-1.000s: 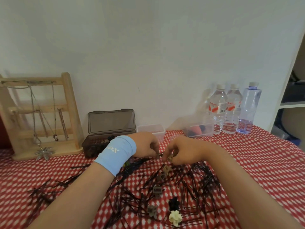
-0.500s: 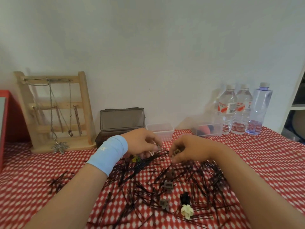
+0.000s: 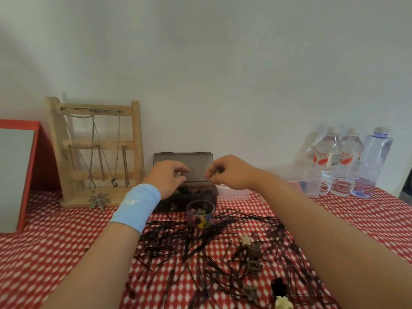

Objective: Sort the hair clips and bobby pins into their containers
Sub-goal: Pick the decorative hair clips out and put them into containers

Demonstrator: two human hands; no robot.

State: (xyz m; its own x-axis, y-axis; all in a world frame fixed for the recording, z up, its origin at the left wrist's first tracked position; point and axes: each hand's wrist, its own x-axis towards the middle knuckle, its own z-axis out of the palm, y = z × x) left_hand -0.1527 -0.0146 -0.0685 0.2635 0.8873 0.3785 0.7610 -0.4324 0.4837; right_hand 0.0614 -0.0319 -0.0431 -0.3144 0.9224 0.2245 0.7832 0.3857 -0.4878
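Bobby pins (image 3: pixel 200 248) litter bench (image 3: pixel 55 253) under my forearms; round tub (image 3: pixel 200 211) stands before dark box (image 3: pixel 189 197); open cloth left, bottles (image 3: pixel 347 161) wall right.

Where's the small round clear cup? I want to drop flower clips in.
Head view, centre: the round clear cup stands just before the dark box, behind the bobby pins.

Checked red-white cloth (image 3: pixel 66 253) covers table. Bare wood rack (image 3: pixel 136 139), metal chains (image 3: pixel 92 152). Smoky translucent plastic box (image 3: pixel 182 161). Clear glossy plastic bottles (image 3: pixel 330 161), round tub (image 3: pixel 200 214). Thin dark bobby pins (image 3: pixel 178 241). Matt blue fabric wristband (image 3: pixel 136 206).
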